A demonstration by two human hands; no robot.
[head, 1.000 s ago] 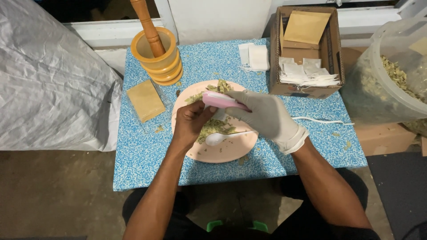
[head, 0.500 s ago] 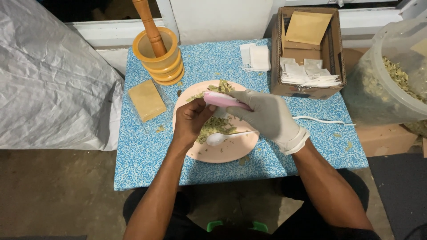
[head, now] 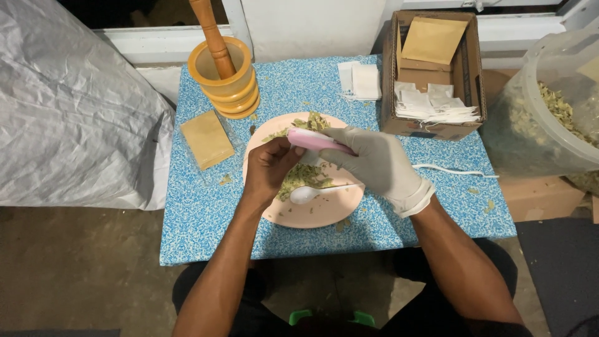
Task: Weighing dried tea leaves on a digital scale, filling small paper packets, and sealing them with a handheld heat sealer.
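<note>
While a wooden mortar (head: 226, 78), a cardboard box (head: 430, 68) of paper sachets and a plastic tub (head: 549, 106) crowd the speckled blue table (head: 206, 212), both hands meet over the peach plate (head: 312, 215). The gloved right hand (head: 374, 163) grips a smooth pink sealer (head: 312, 140); the bare left hand (head: 269, 168) pinches something hidden beneath it, above dried green leaves (head: 302, 176) and a white spoon (head: 309, 194).
</note>
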